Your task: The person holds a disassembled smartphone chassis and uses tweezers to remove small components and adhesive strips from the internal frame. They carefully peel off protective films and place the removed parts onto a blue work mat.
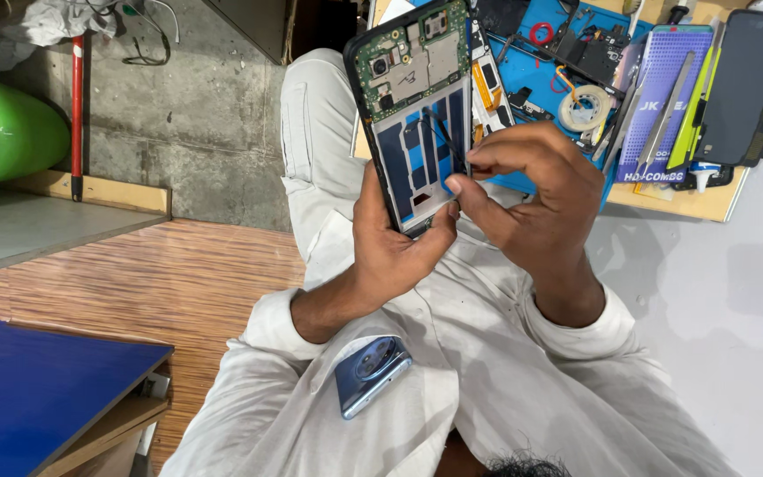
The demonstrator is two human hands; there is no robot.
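Right hand point(536, 199): fingertips pinched on a thin black cable point(449, 141) over the phone's empty bay.
Left hand point(395, 243): gripping the opened black smartphone with bare green circuit board point(417, 97) from below.
Behind: blue repair mat point(532, 84), roll of tape point(583, 108).
Lap: blue-grey phone point(371, 373).

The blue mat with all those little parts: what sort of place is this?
Probably a phone repair bench. The left hand holds an opened phone with its circuit board bare; the blue mat carries small parts, a tape roll and tweezers.
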